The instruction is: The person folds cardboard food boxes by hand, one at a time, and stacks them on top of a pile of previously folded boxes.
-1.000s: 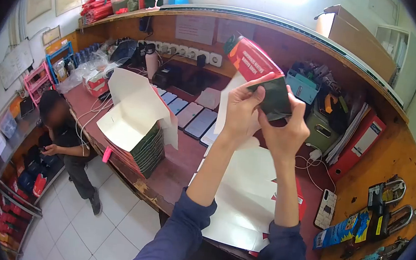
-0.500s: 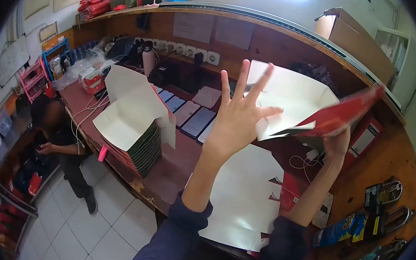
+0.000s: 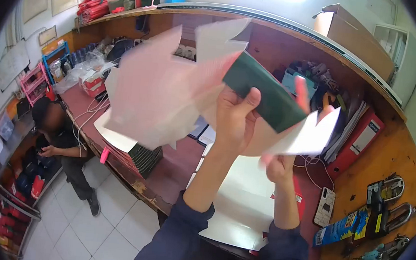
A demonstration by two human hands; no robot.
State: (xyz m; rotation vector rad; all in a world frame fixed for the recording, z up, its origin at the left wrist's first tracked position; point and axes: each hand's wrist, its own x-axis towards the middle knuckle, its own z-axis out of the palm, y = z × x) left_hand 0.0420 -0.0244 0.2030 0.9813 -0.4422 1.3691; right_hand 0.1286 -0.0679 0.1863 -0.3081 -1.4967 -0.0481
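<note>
A large folded cardboard piece (image 3: 156,90), white inside with a dark green panel, is held up over the table, its left part smeared by motion. My left hand (image 3: 238,114) grips it at the lower edge of the green panel, thumb on the panel. Lower right of the panel, my right hand (image 3: 279,168) is closed on a white flap of the same piece. Beneath my hands lie flat white sheets (image 3: 240,213). To the left stands a stack of nested boxes (image 3: 140,159), partly hidden behind the raised piece.
A seated person (image 3: 57,135) is at the left, holding a small object. At right are a red binder (image 3: 357,142), a patterned phone (image 3: 325,206) and padlocks (image 3: 385,189). A brown carton (image 3: 354,41) sits on the upper shelf. Cables cross the table's left end.
The cardboard piece has swung from the right to the centre and left, showing its green panel. My left hand, open before, has closed on it. My right hand has moved down and left.
</note>
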